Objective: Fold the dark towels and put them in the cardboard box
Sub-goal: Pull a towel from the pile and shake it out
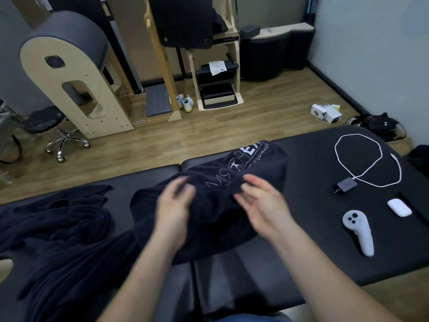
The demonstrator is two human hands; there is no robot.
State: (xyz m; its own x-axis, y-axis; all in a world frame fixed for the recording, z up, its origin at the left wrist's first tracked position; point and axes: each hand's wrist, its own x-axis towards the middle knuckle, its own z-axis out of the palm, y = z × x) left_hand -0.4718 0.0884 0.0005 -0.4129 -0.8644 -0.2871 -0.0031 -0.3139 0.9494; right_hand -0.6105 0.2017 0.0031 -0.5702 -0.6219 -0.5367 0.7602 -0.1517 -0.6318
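A dark navy towel [216, 205] with white printed lettering lies bunched on the black padded table [313, 228] in the middle of the head view. My left hand [173, 205] hovers over its left part, fingers loosely bent and blurred. Over the towel's right part is my right hand [260, 201], fingers spread and relaxed, fingertips near a fold. Neither hand plainly grips cloth. Another dark towel [58, 233] lies crumpled in a heap at the left of the table. No cardboard box shows.
On the table's right lie a white cable loop with a charger [346, 184], a white mouse [399, 206] and a grey handheld controller [358, 231]. Beyond the table is wooden floor with a stool [46, 126], wooden exercise equipment [69, 73] and shoes [185, 103].
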